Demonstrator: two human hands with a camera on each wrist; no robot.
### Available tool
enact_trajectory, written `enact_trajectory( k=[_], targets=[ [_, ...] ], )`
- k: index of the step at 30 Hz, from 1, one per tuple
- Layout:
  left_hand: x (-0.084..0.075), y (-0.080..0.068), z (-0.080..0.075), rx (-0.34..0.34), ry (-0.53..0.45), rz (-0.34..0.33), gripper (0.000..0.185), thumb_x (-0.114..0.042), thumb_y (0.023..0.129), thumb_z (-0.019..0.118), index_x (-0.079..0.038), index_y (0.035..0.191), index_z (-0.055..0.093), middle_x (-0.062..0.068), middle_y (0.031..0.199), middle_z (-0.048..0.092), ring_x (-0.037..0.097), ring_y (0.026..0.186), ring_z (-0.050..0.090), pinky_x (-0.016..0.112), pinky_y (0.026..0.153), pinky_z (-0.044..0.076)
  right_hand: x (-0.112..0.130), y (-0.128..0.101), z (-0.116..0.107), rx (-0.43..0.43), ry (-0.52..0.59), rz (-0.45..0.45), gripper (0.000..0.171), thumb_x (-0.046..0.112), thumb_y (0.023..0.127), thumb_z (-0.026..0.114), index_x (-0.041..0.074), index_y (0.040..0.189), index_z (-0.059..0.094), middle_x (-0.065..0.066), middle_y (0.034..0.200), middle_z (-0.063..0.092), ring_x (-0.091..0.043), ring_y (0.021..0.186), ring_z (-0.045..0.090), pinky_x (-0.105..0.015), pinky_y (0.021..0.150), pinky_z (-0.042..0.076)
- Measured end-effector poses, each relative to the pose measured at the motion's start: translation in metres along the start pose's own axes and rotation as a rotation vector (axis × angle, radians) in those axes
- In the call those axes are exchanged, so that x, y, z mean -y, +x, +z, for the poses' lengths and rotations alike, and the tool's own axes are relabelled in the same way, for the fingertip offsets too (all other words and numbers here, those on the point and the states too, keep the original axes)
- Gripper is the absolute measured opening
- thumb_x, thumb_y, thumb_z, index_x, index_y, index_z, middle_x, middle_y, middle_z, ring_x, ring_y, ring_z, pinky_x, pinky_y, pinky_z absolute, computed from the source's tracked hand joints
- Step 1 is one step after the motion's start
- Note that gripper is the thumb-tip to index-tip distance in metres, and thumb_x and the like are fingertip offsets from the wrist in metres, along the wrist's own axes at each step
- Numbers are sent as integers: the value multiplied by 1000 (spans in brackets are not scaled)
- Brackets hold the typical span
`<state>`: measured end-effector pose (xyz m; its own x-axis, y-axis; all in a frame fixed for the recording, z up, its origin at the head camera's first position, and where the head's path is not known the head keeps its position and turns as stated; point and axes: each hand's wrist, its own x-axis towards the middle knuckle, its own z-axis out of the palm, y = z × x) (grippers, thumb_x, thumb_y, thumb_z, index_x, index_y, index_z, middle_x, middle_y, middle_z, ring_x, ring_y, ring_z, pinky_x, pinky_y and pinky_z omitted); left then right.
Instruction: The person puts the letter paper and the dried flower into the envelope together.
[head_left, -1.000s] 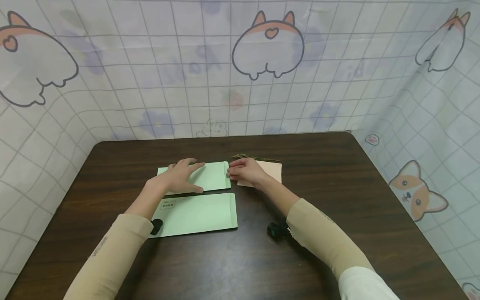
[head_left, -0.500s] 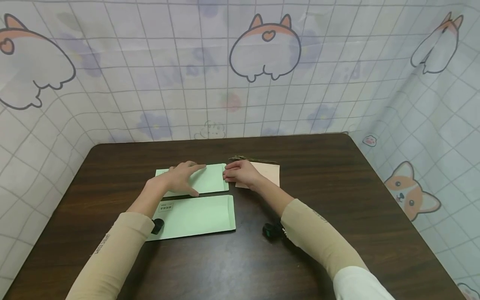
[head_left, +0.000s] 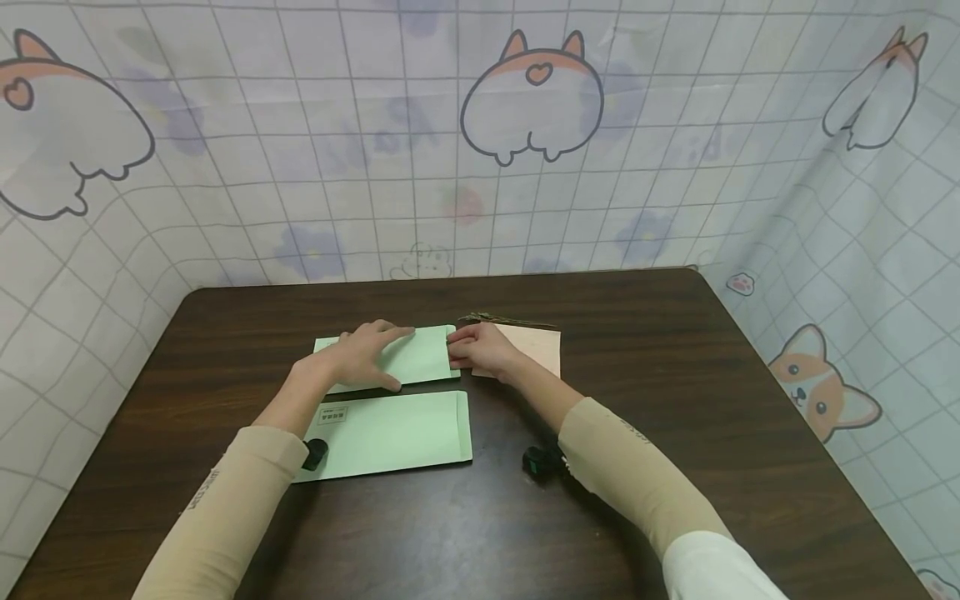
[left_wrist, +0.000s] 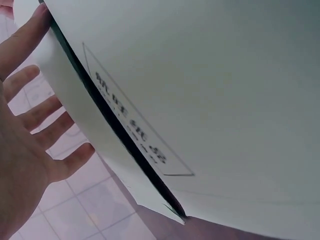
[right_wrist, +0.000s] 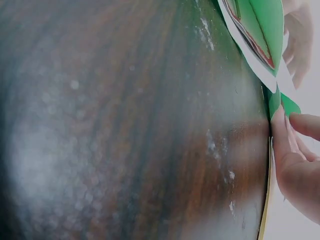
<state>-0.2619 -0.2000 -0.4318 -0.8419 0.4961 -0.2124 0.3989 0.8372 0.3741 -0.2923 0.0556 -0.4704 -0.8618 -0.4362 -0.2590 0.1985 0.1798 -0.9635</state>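
Pale green paper, two envelopes of it, and the left hand [head_left: 358, 354] is spread wide across the far envelope [head_left: 420, 354], thumb splayed toward four o'clock. In from five o'clock comes the right forearm, its right hand [head_left: 483, 346] bent at that envelope's three o'clock end; the fingers are narrow, gathered at the flap, though whether they pinch it I cannot tell. At six o'clock from there, a thin gap away, lies the near envelope [head_left: 390, 433], flap also at three. A cream card [head_left: 536, 346] sits partly under the right wrist, a dried sprig [head_left: 517, 322] along its twelve o'clock edge. Open room on the dark table [head_left: 645, 375] stretches from the card to the three o'clock edge. And the lettering: a boxed label [left_wrist: 132, 117] on the near envelope, Chinese characters, blurred; the sleeve print is too small to read.
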Motion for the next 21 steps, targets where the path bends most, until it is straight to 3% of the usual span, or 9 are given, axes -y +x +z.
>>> enact_trajectory(
  k=[21],
  targets=[
    [0,-1,0,2,46,-40,101,-38,82,88,-16,163,32,23,156,36,45,142,35,78,106,24,0,-2,-2,62,-45,-23,43,7,104,59,-13,142,50,-27,130,64,-36,111,69,-36,90,57]
  ],
)
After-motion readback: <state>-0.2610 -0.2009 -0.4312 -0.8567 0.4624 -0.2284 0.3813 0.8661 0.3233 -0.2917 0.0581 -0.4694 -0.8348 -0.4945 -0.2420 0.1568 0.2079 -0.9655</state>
